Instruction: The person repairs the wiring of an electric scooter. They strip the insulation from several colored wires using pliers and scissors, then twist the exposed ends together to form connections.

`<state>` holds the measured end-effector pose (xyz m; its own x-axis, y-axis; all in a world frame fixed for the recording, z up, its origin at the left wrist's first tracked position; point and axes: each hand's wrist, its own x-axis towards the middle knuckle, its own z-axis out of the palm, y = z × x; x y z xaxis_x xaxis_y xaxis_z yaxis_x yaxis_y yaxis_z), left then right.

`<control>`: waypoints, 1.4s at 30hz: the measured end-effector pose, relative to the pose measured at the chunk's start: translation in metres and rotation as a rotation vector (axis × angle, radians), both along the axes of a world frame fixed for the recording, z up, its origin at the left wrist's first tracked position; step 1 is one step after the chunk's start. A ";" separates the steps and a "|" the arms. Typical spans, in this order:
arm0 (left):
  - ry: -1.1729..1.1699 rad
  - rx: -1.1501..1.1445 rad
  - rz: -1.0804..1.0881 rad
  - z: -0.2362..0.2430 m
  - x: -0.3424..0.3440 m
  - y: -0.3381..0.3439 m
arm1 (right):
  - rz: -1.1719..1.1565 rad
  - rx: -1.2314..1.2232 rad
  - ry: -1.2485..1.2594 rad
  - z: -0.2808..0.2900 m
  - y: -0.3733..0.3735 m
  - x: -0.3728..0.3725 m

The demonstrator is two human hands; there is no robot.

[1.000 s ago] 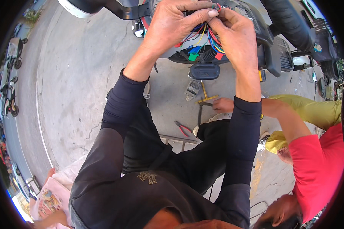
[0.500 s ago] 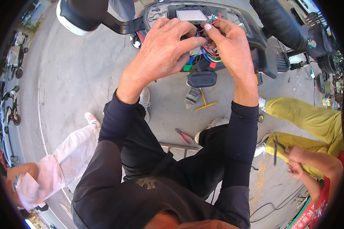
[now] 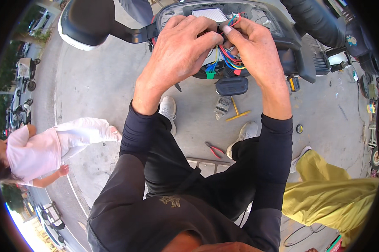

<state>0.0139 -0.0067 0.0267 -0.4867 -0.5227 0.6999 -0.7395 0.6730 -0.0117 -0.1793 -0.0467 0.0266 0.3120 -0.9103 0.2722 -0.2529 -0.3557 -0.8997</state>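
Note:
Both of my hands are over the opened compartment of a black scooter-like vehicle (image 3: 288, 40). My right hand (image 3: 260, 54) is closed, its thumb and forefinger pinching thin wires (image 3: 232, 21), with red and teal ends sticking up past the fingertips. My left hand (image 3: 177, 50) is bent in from the other side, its fingertips closed on the same wires close to the right thumb. Their exact contact point is hidden. Below hangs a bundle of coloured wires (image 3: 231, 63) with a green connector (image 3: 211, 75) and a red connector (image 3: 237, 72). A silver finned box (image 3: 209, 15) lies behind the hands.
On the ground lie red-handled pliers (image 3: 215, 150), a yellow T-handled tool (image 3: 237, 110), a tape roll (image 3: 299, 128) and a cable (image 3: 302, 239). A person in yellow trousers (image 3: 323, 189) stands right; another in a pale pink top (image 3: 34, 151) is left.
My hands stay together at the wires, with only small finger shifts. The view has shifted slightly. The yellow-trousered person's hands and tool have left view; the person at left has moved.

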 end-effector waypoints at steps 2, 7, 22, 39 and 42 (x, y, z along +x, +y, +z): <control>-0.017 0.001 0.018 0.000 0.000 0.000 | -0.010 -0.013 0.009 0.001 0.002 0.001; 0.023 0.050 0.011 -0.004 0.003 -0.003 | -0.010 -0.013 0.012 -0.003 -0.003 0.001; 0.056 0.013 -0.064 -0.007 0.005 0.004 | 0.000 0.072 -0.023 0.003 0.001 -0.001; -0.016 -0.096 0.009 -0.004 -0.004 0.005 | 0.049 0.147 -0.102 0.003 -0.002 -0.004; -0.039 -0.056 -0.008 -0.003 -0.004 0.008 | 0.083 0.147 -0.156 0.000 -0.002 -0.003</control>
<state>0.0097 0.0012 0.0236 -0.5184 -0.4792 0.7083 -0.7321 0.6768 -0.0779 -0.1828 -0.0491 0.0264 0.3518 -0.9168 0.1890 -0.0820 -0.2313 -0.9694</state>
